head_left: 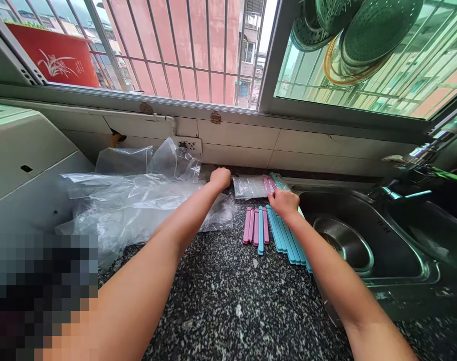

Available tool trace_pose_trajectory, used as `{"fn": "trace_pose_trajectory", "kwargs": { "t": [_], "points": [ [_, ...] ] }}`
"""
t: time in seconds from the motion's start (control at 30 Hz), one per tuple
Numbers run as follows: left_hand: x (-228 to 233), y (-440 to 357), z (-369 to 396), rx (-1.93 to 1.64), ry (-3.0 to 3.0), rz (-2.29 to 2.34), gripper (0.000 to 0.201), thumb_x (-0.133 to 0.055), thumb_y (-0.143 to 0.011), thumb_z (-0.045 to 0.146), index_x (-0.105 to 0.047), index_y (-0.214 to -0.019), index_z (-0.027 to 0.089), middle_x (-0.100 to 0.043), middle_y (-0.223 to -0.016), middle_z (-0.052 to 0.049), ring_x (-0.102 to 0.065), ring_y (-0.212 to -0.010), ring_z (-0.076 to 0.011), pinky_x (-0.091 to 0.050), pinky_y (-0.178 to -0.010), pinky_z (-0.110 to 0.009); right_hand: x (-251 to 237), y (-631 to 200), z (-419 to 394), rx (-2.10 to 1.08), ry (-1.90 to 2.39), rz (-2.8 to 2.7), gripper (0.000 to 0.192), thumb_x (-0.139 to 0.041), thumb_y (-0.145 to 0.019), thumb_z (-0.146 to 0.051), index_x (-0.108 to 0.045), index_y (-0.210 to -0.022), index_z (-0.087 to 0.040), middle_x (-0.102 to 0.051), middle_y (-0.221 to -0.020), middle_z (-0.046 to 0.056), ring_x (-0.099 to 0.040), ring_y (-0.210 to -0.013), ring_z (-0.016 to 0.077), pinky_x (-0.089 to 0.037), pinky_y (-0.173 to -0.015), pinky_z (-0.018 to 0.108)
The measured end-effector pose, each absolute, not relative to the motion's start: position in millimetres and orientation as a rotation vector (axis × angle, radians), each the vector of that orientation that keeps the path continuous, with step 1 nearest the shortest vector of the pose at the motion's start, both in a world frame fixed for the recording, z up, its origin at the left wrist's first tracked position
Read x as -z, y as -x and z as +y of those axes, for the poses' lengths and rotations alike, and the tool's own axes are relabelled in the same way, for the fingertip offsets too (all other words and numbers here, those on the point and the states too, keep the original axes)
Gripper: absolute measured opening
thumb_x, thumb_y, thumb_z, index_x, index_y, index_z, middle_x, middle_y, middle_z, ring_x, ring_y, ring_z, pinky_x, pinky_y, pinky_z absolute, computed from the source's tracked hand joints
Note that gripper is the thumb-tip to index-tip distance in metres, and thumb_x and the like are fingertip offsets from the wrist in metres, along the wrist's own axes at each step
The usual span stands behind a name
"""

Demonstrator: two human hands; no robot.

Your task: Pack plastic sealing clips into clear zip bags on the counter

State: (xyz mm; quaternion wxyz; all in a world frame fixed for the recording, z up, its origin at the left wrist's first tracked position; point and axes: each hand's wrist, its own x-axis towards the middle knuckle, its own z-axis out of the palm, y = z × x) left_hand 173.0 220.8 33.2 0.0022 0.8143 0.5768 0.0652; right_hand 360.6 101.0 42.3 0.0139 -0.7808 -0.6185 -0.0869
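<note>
My left hand (221,178) is closed in a fist at the back of the counter, between the clear plastic bags and a flat clear packet (249,187). Whatever its fingers hold, if anything, is hidden. My right hand (285,203) is closed at the packet's right end, with a pink bag clip (269,184) sticking up from its fingers. Blue bag clips (279,180) show just behind that hand. Below it, several long blue clips (284,235) lie side by side, partly under my forearm. Left of these is a row of shorter pink clips (250,225) with one short blue clip (260,230) among them.
A heap of clear plastic bags (127,200) covers the counter's left side, beside a pale appliance (33,155). On the right is a metal sink (364,230) with a faucet (405,193). A wall socket (189,145) sits behind, below a barred window. Strainers (379,32) hang at upper right.
</note>
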Motion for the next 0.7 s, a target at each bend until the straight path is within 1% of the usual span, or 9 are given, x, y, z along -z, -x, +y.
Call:
{"fn": "trace_pose_trajectory", "kwargs": {
  "t": [0.1,0.2,0.27,0.33,0.43,0.5,0.57,0.7],
  "points": [
    [-36,-168,221,-0.263,-2.543,1.838,0.029,-0.047,-0.077,0.015,-0.068,-0.096,0.008,-0.063,-0.101,-0.019,-0.058,-0.097,-0.0289,-0.046,-0.078,-0.033,-43,-355,98,0.287,2.413,-1.943,0.039,-0.037,-0.086,-0.037,-0.066,-0.098,-0.013,-0.069,-0.09,0.018,-0.065,-0.089,0.0292,-0.045,-0.07,0.035],
    [-46,-160,221,-0.355,-2.541,1.872,0.029,-0.045,-0.08,0.02,-0.068,-0.094,0.009,-0.063,-0.102,-0.018,-0.058,-0.097,-0.0278,-0.045,-0.076,-0.031,-45,-350,95,0.307,2.396,-1.938,0.038,-0.038,-0.086,-0.036,-0.067,-0.097,-0.014,-0.069,-0.088,0.017,-0.065,-0.088,0.029,-0.044,-0.069,0.034],
    [-55,-155,218,-0.476,-2.53,1.869,0.029,-0.044,-0.081,0.023,-0.069,-0.091,0.011,-0.063,-0.1,-0.016,-0.058,-0.096,-0.026,-0.045,-0.074,-0.03,-46,-346,94,0.308,2.376,-1.933,0.037,-0.039,-0.085,-0.037,-0.067,-0.095,-0.014,-0.069,-0.088,0.017,-0.065,-0.087,0.0288,-0.044,-0.068,0.034],
    [-65,-151,212,-0.65,-2.478,1.827,0.027,-0.045,-0.079,0.024,-0.07,-0.084,0.012,-0.064,-0.095,-0.013,-0.058,-0.09,-0.023,-0.044,-0.071,-0.028,-47,-342,92,0.302,2.344,-1.933,0.036,-0.04,-0.085,-0.037,-0.068,-0.092,-0.015,-0.069,-0.087,0.016,-0.065,-0.086,0.028,-0.044,-0.067,0.033],
    [-79,-145,196,-0.935,-2.322,1.687,0.021,-0.051,-0.075,0.023,-0.069,-0.075,0.013,-0.065,-0.081,-0.008,-0.057,-0.077,-0.0175,-0.042,-0.067,-0.025,-48,-333,86,0.306,2.27,-1.927,0.035,-0.042,-0.085,-0.039,-0.069,-0.089,-0.017,-0.07,-0.084,0.014,-0.065,-0.082,0.0263,-0.042,-0.064,0.031],
    [-85,-138,178,-1.099,-2.188,1.527,0.016,-0.054,-0.072,0.023,-0.067,-0.068,0.013,-0.063,-0.07,-0.005,-0.054,-0.067,-0.0138,-0.04,-0.063,-0.024,-50,-326,80,0.315,2.206,-1.922,0.034,-0.043,-0.084,-0.04,-0.069,-0.087,-0.018,-0.07,-0.081,0.013,-0.066,-0.08,0.0253,-0.041,-0.062,0.029],
    [-87,-128,155,-1.156,-2.02,1.329,0.016,-0.054,-0.071,0.023,-0.064,-0.064,0.012,-0.059,-0.059,-0.001,-0.049,-0.057,-0.0108,-0.038,-0.057,-0.023,-53,-318,71,0.303,2.132,-1.923,0.033,-0.044,-0.084,-0.041,-0.069,-0.084,-0.019,-0.071,-0.079,0.011,-0.066,-0.077,0.024,-0.039,-0.06,0.028],
    [-82,-100,101,-1.173,-1.676,1.096,0.014,-0.058,-0.065,0.026,-0.06,-0.064,0.013,-0.054,-0.056,0.002,-0.042,-0.051,-0.0076,-0.035,-0.052,-0.022,-57,-300,46,0.148,1.941,-1.9,0.029,-0.048,-0.082,-0.04,-0.068,-0.078,-0.02,-0.071,-0.075,0.006,-0.065,-0.071,0.0202,-0.036,-0.057,0.025]
  ]
}}
